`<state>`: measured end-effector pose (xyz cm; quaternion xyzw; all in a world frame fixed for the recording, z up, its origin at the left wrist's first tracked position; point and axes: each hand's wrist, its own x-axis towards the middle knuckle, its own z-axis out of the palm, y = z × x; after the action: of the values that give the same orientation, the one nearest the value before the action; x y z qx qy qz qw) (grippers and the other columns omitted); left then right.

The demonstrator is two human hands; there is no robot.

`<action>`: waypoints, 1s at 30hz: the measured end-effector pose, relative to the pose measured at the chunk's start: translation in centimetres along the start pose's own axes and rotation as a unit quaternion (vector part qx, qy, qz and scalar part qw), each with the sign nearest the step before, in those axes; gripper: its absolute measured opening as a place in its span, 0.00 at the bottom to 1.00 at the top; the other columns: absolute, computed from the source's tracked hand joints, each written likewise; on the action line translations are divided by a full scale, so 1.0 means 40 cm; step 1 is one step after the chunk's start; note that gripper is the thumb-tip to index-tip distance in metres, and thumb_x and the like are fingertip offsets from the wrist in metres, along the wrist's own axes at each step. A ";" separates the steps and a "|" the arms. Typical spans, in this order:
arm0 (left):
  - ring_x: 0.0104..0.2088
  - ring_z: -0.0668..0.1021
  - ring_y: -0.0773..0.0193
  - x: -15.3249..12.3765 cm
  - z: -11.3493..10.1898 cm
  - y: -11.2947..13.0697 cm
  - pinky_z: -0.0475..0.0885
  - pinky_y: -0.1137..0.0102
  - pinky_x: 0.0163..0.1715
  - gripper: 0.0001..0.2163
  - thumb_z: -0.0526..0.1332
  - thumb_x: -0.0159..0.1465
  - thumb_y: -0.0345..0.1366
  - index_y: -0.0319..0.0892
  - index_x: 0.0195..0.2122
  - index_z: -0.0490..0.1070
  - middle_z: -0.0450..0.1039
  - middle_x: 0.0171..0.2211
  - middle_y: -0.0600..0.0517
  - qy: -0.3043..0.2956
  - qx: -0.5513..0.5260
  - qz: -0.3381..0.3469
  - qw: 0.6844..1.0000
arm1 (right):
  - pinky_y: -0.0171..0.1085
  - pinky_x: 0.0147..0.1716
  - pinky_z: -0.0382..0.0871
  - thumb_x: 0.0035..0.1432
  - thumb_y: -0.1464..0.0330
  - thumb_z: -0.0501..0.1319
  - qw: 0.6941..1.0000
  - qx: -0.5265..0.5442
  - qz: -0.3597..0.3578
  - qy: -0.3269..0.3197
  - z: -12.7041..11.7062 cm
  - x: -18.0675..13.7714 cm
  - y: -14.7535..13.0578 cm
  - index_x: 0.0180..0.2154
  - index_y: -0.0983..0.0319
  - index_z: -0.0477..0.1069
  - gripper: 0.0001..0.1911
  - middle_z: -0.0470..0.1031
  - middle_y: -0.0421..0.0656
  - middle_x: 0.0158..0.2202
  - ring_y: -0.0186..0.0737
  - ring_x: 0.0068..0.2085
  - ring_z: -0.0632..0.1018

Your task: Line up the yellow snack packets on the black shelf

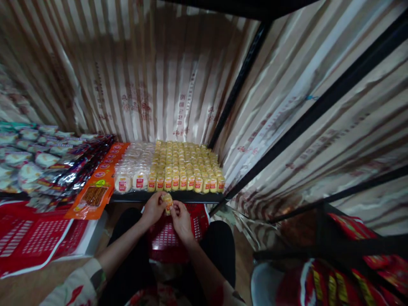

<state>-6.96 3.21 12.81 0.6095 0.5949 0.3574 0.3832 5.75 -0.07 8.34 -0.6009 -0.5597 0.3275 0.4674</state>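
My left hand [154, 207] and my right hand [180, 218] meet just below the front edge of a dark shelf [165, 196]. Both pinch one small yellow wrapped snack pack [167, 201] between their fingers. On the shelf above lie several rows of the same yellow packs [185, 163], with rows of paler round packs [132, 168] to their left. Under my hands sits a red plastic basket [165, 240], between my dark-clad knees.
Orange packets [95, 193] and shiny dark and white packets [38, 163] lie on the shelf to the left. Red flat crates [28, 240] stand at lower left. A striped curtain [153, 76] backs the shelf. Black frame bars [318, 106] and red packets [350, 272] are on the right.
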 end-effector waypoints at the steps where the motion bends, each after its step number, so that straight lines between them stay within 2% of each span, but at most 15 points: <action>1: 0.31 0.71 0.67 0.006 0.009 0.009 0.68 0.72 0.37 0.13 0.58 0.53 0.26 0.40 0.40 0.69 0.71 0.34 0.52 -0.002 -0.001 0.006 1.000 | 0.41 0.45 0.70 0.57 0.65 0.52 0.998 -0.034 -0.021 0.038 -0.007 -0.003 -0.002 0.43 0.63 0.68 0.15 0.73 0.50 0.44 0.41 0.44 0.75; 4: 0.32 0.72 0.67 0.032 0.057 0.045 0.68 0.72 0.38 0.12 0.58 0.53 0.26 0.41 0.39 0.69 0.72 0.33 0.53 -0.026 -0.002 0.034 0.999 | 0.47 0.54 0.63 0.58 0.68 0.50 0.980 -0.124 -0.090 0.130 -0.041 -0.019 -0.002 0.50 0.64 0.65 0.19 0.68 0.53 0.51 0.44 0.54 0.67; 8: 0.33 0.73 0.67 0.079 0.153 0.112 0.68 0.70 0.41 0.13 0.57 0.55 0.27 0.40 0.41 0.69 0.71 0.37 0.51 -0.054 0.010 0.106 0.993 | 0.50 0.56 0.59 0.60 0.70 0.47 0.961 -0.184 -0.127 0.164 -0.096 -0.037 0.014 0.54 0.65 0.61 0.21 0.62 0.54 0.56 0.44 0.59 0.62; 13: 0.36 0.73 0.67 0.131 0.270 0.200 0.69 0.69 0.43 0.14 0.57 0.56 0.28 0.40 0.44 0.68 0.70 0.40 0.50 -0.100 0.059 0.149 0.982 | 0.54 0.57 0.57 0.59 0.71 0.47 0.948 -0.229 -0.112 0.189 -0.159 -0.027 0.056 0.57 0.65 0.58 0.23 0.58 0.54 0.60 0.47 0.61 0.58; 18: 0.38 0.73 0.65 0.162 0.356 0.261 0.68 0.67 0.45 0.15 0.57 0.56 0.28 0.40 0.45 0.68 0.71 0.41 0.49 -0.119 0.103 0.181 0.971 | 0.54 0.58 0.55 0.58 0.72 0.47 0.945 -0.241 -0.086 0.206 -0.217 0.012 0.101 0.59 0.68 0.55 0.27 0.53 0.55 0.63 0.49 0.64 0.53; 24: 0.42 0.72 0.63 0.192 0.430 0.291 0.67 0.66 0.47 0.13 0.56 0.56 0.25 0.41 0.43 0.68 0.70 0.41 0.49 -0.126 0.144 0.227 0.955 | 0.52 0.59 0.54 0.55 0.74 0.48 0.952 -0.214 -0.064 0.211 -0.254 0.051 0.133 0.61 0.72 0.52 0.31 0.49 0.55 0.64 0.48 0.65 0.52; 30: 0.40 0.72 0.62 0.209 0.476 0.299 0.68 0.66 0.45 0.13 0.56 0.57 0.26 0.39 0.44 0.68 0.69 0.40 0.47 -0.136 0.168 0.221 0.951 | 0.53 0.60 0.53 0.54 0.74 0.47 0.954 -0.182 -0.044 0.233 -0.254 0.070 0.151 0.63 0.71 0.46 0.34 0.47 0.54 0.65 0.48 0.65 0.51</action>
<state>15.71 10.79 14.73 0.8240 0.4391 0.2420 0.2638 17.72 1.07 6.64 -0.7098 -0.5117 0.0502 0.4814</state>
